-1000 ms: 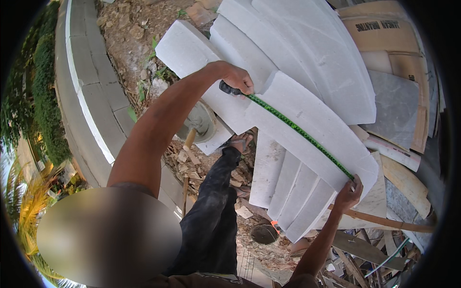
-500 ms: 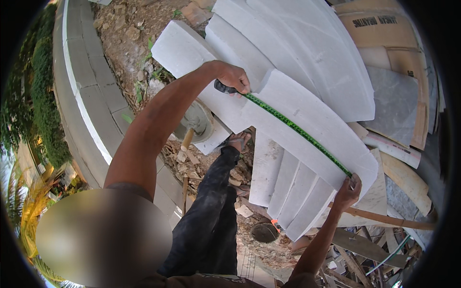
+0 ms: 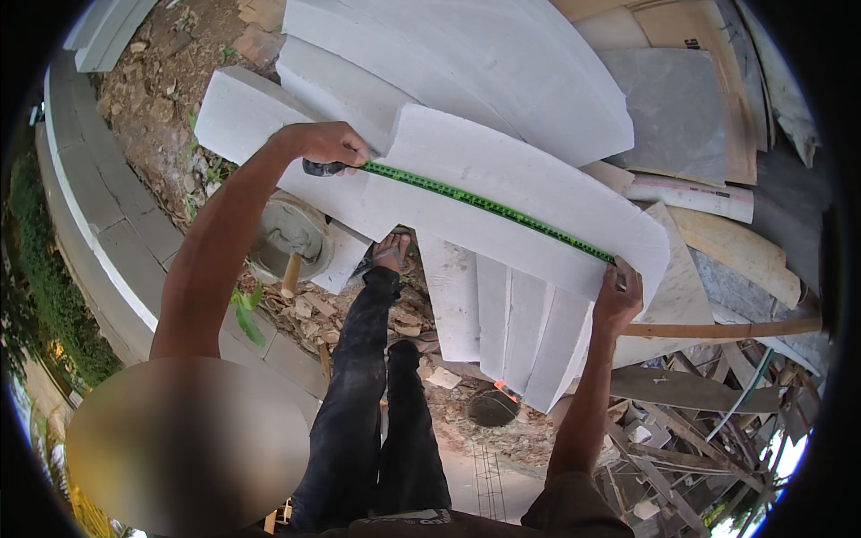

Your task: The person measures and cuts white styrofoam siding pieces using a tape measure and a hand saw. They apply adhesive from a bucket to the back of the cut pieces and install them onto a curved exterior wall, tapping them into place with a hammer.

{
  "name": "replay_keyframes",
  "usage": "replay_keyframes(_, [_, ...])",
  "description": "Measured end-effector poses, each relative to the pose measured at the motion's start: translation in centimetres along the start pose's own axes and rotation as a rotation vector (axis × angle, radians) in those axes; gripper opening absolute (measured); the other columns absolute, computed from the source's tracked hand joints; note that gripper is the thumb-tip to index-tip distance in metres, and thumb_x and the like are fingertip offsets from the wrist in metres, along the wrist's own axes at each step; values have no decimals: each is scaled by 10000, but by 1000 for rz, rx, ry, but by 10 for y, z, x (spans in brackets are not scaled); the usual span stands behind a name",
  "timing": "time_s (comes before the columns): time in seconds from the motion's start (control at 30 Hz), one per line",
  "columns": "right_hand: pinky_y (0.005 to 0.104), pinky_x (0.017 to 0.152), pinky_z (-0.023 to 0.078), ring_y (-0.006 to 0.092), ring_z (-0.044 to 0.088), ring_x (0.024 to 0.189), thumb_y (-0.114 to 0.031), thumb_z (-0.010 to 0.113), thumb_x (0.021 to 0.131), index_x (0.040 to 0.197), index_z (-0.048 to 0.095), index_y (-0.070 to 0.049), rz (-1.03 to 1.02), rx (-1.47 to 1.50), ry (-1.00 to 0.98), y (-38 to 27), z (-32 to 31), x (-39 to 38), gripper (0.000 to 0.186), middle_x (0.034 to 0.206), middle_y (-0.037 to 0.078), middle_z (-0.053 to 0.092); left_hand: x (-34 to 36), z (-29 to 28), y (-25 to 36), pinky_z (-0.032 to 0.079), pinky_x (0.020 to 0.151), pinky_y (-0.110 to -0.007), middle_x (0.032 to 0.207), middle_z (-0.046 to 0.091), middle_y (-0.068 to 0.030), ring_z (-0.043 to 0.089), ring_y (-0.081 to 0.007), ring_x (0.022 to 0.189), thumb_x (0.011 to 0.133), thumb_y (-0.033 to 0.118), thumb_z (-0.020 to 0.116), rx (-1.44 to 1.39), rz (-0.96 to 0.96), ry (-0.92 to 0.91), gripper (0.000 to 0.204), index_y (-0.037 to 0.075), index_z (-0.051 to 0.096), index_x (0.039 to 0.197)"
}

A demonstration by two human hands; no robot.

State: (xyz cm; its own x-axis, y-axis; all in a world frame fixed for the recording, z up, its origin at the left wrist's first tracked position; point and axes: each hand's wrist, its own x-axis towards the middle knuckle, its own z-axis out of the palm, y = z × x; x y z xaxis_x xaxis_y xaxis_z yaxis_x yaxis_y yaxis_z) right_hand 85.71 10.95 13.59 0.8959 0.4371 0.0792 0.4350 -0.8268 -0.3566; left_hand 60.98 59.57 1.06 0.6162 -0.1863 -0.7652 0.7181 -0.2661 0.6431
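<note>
A large white lightweight concrete block (image 3: 538,184) lies in front of me, with a notch in its near edge. Across its top a tape measure (image 3: 484,205) is pulled out, its bright green blade running straight between my hands. My left hand (image 3: 339,146) is closed around the blade where it leaves the dark case (image 3: 323,168), over the block's left part. Near the right end, my right hand (image 3: 619,298) pinches the far end of the blade against the block. The fingertips there partly hide the tape's tip.
More white blocks (image 3: 457,54) lie behind, and several narrower ones (image 3: 507,314) lean below. Left stands a bucket (image 3: 272,213) of grey mortar with a wooden-handled tool (image 3: 291,273). Scrap wood (image 3: 691,394) piles up at right. My bare foot (image 3: 392,251) rests by the notch. A kerb (image 3: 99,220) curves at far left.
The view has turned and shifted, so the blocks, hands and tape sit farther left and the tape looks flatter. Both hands keep their hold on the tape.
</note>
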Motion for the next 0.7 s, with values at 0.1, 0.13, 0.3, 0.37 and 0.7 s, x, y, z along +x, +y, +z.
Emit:
replay_keyframes(0.1, [337, 672, 575, 229, 718, 748, 40, 725, 854, 1046, 760, 23, 50, 73, -65, 2, -1, 7, 196, 926, 141, 714, 3, 0, -13, 522, 719, -296, 840, 712, -40, 639, -106, 753, 963, 238, 621, -38, 43, -31, 268, -1, 737, 994])
replay_keyframes(0.13, [336, 670, 577, 235, 721, 737, 38, 726, 852, 1041, 760, 25, 67, 60, -94, 1, -3, 9, 192, 918, 144, 712, 4, 0, -16, 523, 722, -292, 837, 711, -41, 639, -105, 751, 963, 234, 621, -37, 56, -28, 265, -2, 737, 984])
replay_keyframes(0.3, [335, 666, 571, 230, 724, 710, 32, 710, 843, 1024, 757, 25, 73, 109, -39, 3, -4, 10, 187, 907, 144, 708, 3, 5, -9, 525, 742, -280, 833, 708, -40, 648, -103, 775, 987, 225, 616, -65, 11, 10, 262, -10, 733, 977])
replay_keyframes(0.37, [328, 673, 568, 220, 724, 713, 21, 712, 843, 1024, 756, 27, 88, 97, -86, 4, -6, 12, 186, 909, 141, 713, 4, 5, -11, 525, 744, -281, 831, 706, -42, 648, -106, 779, 993, 227, 617, -61, -4, 3, 263, -12, 726, 973])
replay_keyframes(0.7, [345, 684, 567, 265, 722, 710, 25, 693, 795, 931, 748, 17, 70, 66, -128, 2, -7, 15, 147, 863, 167, 708, 9, 7, -20, 518, 716, -282, 842, 694, -40, 626, -100, 755, 984, 208, 638, -110, 19, -3, 234, -11, 719, 996])
